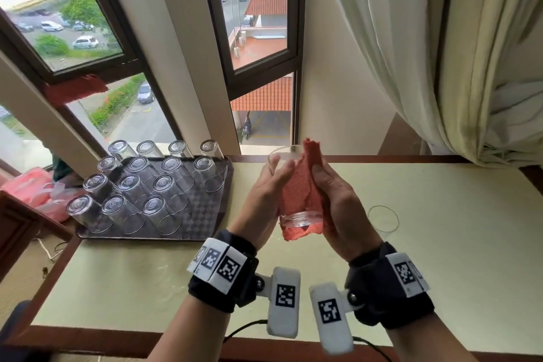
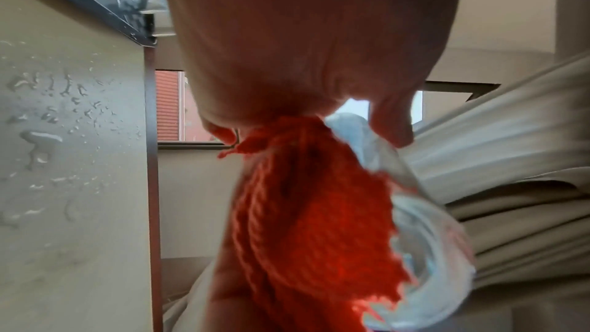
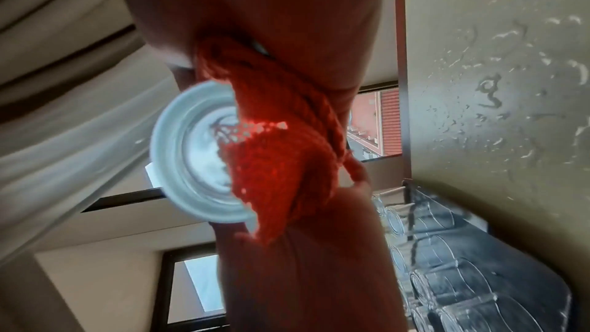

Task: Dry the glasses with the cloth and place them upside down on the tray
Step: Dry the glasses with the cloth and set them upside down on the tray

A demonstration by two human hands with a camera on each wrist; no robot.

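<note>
Left hand (image 1: 266, 185) grips the glass (image 1: 289, 185) above the table while right hand (image 1: 338, 209) presses the red cloth (image 1: 305, 200) around it — drying underway, fifteen glasses already inverted on the tray (image 1: 205, 214), one more glass (image 1: 383, 219) left waiting beside the right wrist.

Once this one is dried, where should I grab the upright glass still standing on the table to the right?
Take the upright glass round its side wall, coming in from the right with the right hand, which is nearest. It stands mouth up, apart from the tray, so a side grip lets you turn it over; avoid the rim.
</note>
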